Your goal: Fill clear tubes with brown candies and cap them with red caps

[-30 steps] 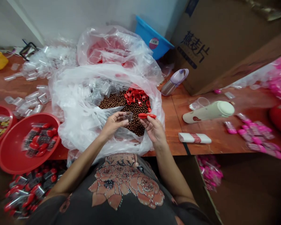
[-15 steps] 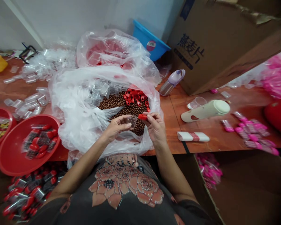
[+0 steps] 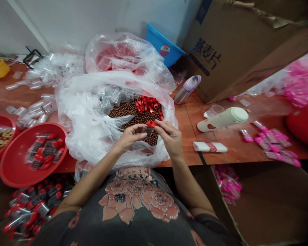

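Note:
Between the thumb and fingers of my left hand (image 3: 130,137) is a small clear plastic container (image 3: 148,131), partly hidden by the fingers. My right hand (image 3: 170,137) pinches a red cap (image 3: 151,124) right at the container's end; whether the two are joined I cannot tell. Both hands are above a white plastic bag (image 3: 78,119) that lies open. Inside it are brown chocolate-like balls (image 3: 123,109), loose red caps (image 3: 149,102) on the right and empty clear containers (image 3: 115,97) at the back left.
Left of the bag, a red bowl (image 3: 10,164) holds filled containers with red caps. More filled ones (image 3: 28,212) lie below the table edge. To the right stand a lilac-topped bottle (image 3: 187,89), a pale green flask (image 3: 222,119), a tissue pack (image 3: 210,147) and a large cardboard box (image 3: 231,51).
My right hand has brought the red cap leftward to the clear container and turned it. My left hand has barely moved. The whole view has shifted slightly.

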`<state>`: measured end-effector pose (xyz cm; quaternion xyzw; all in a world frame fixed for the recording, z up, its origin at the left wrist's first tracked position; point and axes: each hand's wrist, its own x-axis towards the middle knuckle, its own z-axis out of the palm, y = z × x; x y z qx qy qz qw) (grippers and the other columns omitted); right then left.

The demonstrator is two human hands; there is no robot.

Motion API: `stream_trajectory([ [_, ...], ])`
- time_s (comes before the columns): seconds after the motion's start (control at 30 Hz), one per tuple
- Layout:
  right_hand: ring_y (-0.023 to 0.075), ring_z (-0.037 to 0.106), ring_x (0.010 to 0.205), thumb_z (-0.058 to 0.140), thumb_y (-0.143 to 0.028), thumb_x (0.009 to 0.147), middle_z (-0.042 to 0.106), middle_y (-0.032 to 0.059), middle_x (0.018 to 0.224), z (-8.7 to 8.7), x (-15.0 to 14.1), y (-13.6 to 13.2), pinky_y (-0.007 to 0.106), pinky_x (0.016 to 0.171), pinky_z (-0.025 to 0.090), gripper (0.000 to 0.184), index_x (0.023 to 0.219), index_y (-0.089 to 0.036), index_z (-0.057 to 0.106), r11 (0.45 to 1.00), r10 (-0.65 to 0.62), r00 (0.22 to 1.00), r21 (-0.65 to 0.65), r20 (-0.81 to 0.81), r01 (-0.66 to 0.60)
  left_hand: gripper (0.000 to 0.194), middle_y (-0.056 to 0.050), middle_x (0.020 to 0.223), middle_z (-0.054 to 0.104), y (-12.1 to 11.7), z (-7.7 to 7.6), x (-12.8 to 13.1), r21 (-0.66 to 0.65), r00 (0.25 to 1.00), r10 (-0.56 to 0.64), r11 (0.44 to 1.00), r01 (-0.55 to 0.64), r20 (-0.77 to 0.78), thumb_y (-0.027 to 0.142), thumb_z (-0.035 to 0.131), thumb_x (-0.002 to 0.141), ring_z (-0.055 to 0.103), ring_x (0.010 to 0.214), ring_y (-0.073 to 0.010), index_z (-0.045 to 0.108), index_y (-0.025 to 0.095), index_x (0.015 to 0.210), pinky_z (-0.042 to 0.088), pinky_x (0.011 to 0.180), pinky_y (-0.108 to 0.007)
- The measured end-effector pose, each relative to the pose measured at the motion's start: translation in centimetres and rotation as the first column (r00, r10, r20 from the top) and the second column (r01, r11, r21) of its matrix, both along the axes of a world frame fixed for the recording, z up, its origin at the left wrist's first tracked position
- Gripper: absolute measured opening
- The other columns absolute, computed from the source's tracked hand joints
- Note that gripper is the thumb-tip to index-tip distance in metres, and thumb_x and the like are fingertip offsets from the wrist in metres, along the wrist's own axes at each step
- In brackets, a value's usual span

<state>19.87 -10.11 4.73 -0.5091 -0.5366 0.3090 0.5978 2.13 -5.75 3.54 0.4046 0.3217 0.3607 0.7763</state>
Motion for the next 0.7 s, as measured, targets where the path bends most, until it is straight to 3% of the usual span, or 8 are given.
stream_trajectory([
  [0.1,0.0175,0.067,0.103,0.069,-0.029,0.089,0.074,-0.0001,0.108,-0.1,0.1,-0.1,0.041,0.098,0.052,0.027,0.115,-0.034,0.073,0.998,-0.062,0.998,0.035,0.028,0.061,0.04,-0.006,0.106,0.073,-0.2,-0.2,0.0,-0.001,0.999,0.039,0.999,-0.039,0.006,0.025,0.085,0.068,0.068,0.094,-0.018,0.072,0.017,0.105,0.056,0.086,-0.035],
  [0.23,0.0187,0.065,0.099,0.063,-0.028,0.094,0.074,0.001,0.105,0.0,0.2,-0.4,0.042,0.093,0.051,0.029,0.121,-0.035,0.07,0.997,-0.025,0.961,0.071,0.276,0.006,0.039,-0.007,0.104,0.074,-0.3,0.0,-0.1,0.091,0.999,0.015,0.996,-0.011,-0.034,0.025,0.083,0.07,0.067,0.093,-0.0173,0.072,0.016,0.106,0.054,0.088,-0.033],
  [0.57,0.0213,0.063,0.097,0.05,-0.013,0.097,0.073,0.0041,0.113,1.1,1.1,-0.3,0.041,0.085,0.053,0.041,0.132,-0.031,0.061,0.945,-0.051,0.708,0.264,0.704,-0.194,0.04,-0.008,0.106,0.075,-0.8,0.4,-0.2,0.15,0.997,0.048,0.988,-0.038,-0.06,0.027,0.081,0.072,0.067,0.089,-0.0171,0.075,0.017,0.11,0.055,0.083,-0.033],
  [0.63,0.0237,0.063,0.104,0.053,-0.018,0.097,0.071,0.0073,0.12,0.9,0.9,-0.2,0.045,0.09,0.054,0.042,0.137,-0.028,0.054,0.935,-0.05,0.663,0.269,0.747,-0.231,0.04,-0.007,0.105,0.075,-0.9,0.6,-0.3,0.164,0.994,0.077,0.984,-0.063,-0.077,0.028,0.081,0.072,0.068,0.089,-0.0176,0.075,0.018,0.11,0.055,0.084,-0.033],
  [0.7,0.0279,0.061,0.115,0.062,-0.029,0.093,0.066,0.013,0.127,0.4,0.5,0.0,0.049,0.095,0.053,0.054,0.144,-0.023,0.044,0.929,-0.033,0.632,0.257,0.774,-0.266,0.041,-0.007,0.105,0.076,-1.1,0.7,-0.3,0.179,0.99,0.109,0.98,-0.091,-0.093,0.029,0.083,0.071,0.068,0.091,-0.0178,0.076,0.018,0.11,0.054,0.088,-0.033],
])
